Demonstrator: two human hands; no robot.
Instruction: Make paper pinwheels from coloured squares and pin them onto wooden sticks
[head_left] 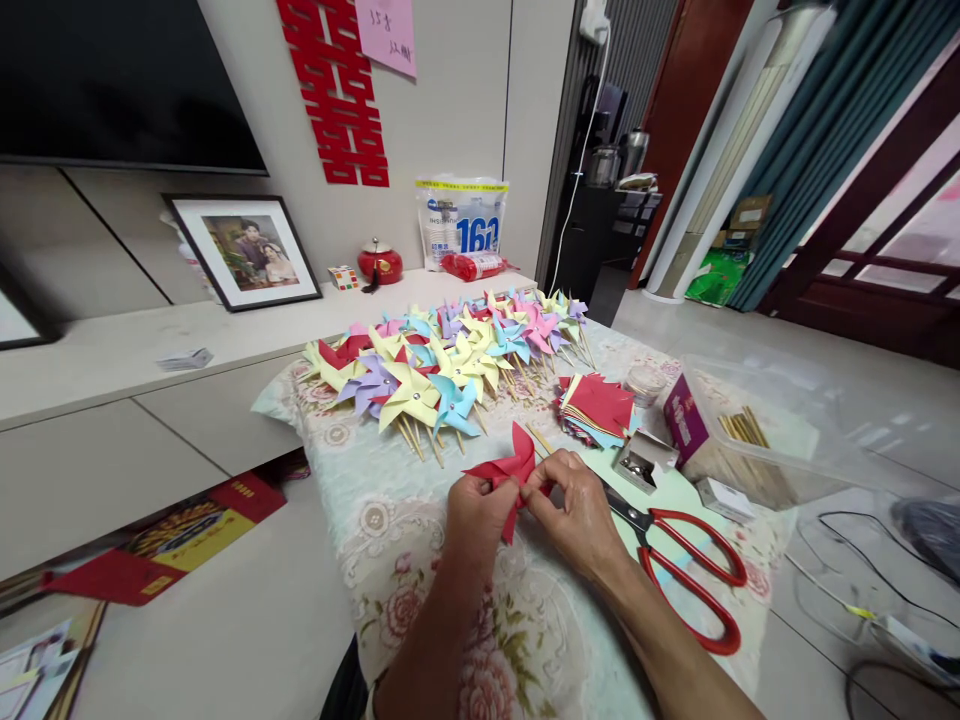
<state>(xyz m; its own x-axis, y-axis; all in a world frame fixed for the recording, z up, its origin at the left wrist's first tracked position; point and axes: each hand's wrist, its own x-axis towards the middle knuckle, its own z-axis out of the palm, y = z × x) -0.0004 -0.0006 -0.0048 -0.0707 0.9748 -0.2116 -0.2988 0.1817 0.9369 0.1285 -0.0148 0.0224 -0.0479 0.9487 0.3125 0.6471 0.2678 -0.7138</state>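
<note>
Over the flowered tablecloth [405,620], a red paper pinwheel [516,455] is pinched between my two hands. My left hand [480,515] grips its near left side, thumb near the centre. Opposite it, my right hand [570,510] closes thumb and fingers on the pinwheel's right side. The fingertips hide the pinwheel's middle. A wooden stick [538,437] lies just beyond my right hand. Scissors with red handles [694,575] rest beside my right forearm. Behind the hands lie many finished pinwheels [412,395] on sticks, in yellow, blue, purple, pink and red.
A stack of coloured paper squares [600,405] sits right of the pinwheels. Near it are a small open box of metal pins [641,465], a white box [724,498] and a clear plastic bin [780,440] holding sticks. A cabinet [112,350] runs along the left.
</note>
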